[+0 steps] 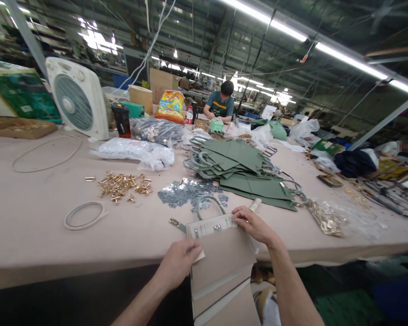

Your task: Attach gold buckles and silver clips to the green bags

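Observation:
A beige-lined bag panel point(221, 253) lies over the table's front edge and hangs down toward me, with a green handle loop point(209, 199) at its top. Small metal plates point(217, 227) sit along its pale top strip, and a strap with a metal buckle point(177, 223) sticks out to the left. My left hand point(180, 262) is closed on a small white piece point(200, 256) over the panel's left side. At the top right corner, my right hand point(253, 224) has its fingers closed on the panel's edge. A pale strip point(255, 205) lies just beyond it.
Behind the panel are loose silver metal plates point(183, 192), gold-coloured fittings point(122, 184) and a pile of green bag pieces point(238, 158). A tape roll point(85, 215) lies at left, a fan point(76, 97) stands farther back. A co-worker point(221, 104) sits across the table.

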`<action>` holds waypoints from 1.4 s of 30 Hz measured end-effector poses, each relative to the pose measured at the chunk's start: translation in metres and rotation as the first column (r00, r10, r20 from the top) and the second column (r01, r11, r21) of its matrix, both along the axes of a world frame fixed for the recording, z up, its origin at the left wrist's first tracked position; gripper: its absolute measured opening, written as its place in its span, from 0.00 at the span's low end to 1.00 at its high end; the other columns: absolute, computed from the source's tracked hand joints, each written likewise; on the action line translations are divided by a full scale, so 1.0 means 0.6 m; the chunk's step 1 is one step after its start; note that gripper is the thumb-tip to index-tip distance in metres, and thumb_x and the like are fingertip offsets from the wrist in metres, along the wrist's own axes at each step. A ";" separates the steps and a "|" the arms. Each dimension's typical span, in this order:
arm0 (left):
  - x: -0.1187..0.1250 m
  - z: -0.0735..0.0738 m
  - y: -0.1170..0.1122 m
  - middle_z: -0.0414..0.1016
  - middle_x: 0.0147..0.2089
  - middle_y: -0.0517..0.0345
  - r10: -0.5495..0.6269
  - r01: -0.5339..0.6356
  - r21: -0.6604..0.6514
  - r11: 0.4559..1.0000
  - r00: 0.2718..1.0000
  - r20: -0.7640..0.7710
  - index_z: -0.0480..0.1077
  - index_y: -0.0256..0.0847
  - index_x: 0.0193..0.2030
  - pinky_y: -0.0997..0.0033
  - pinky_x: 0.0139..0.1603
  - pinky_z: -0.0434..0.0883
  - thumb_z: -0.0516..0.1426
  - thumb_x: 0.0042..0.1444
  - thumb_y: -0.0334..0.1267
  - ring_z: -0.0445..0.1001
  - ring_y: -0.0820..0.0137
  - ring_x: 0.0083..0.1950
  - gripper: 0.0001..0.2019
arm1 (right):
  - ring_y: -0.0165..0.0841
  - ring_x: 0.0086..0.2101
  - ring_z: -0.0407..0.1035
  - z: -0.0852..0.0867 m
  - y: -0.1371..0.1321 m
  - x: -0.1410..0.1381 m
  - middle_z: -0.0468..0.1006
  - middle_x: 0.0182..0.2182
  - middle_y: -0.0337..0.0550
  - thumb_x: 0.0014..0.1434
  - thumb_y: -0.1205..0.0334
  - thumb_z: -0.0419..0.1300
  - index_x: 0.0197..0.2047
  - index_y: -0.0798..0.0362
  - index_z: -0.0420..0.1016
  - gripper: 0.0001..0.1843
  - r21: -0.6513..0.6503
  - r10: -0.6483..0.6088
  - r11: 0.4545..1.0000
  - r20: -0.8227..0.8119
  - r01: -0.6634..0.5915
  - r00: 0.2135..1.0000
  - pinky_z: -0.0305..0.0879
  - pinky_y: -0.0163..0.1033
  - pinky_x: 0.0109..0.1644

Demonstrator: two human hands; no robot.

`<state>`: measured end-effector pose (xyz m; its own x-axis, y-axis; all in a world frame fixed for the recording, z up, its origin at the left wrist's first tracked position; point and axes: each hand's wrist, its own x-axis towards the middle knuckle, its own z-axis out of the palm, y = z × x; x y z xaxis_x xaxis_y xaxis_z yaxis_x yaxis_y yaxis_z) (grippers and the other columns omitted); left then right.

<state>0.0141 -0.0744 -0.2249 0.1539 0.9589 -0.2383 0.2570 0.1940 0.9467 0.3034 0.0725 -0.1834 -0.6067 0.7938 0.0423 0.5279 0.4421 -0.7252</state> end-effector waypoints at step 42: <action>-0.023 0.092 -0.038 0.79 0.40 0.57 -0.209 0.212 0.106 0.972 0.977 -0.035 0.41 0.44 0.80 0.68 0.44 0.72 0.50 0.59 0.27 0.75 0.69 0.34 0.42 | 0.40 0.48 0.77 0.026 -0.181 -0.101 0.81 0.50 0.47 0.68 0.55 0.63 0.57 0.46 0.77 0.15 0.174 -0.066 0.978 -0.260 0.114 0.963 0.75 0.45 0.54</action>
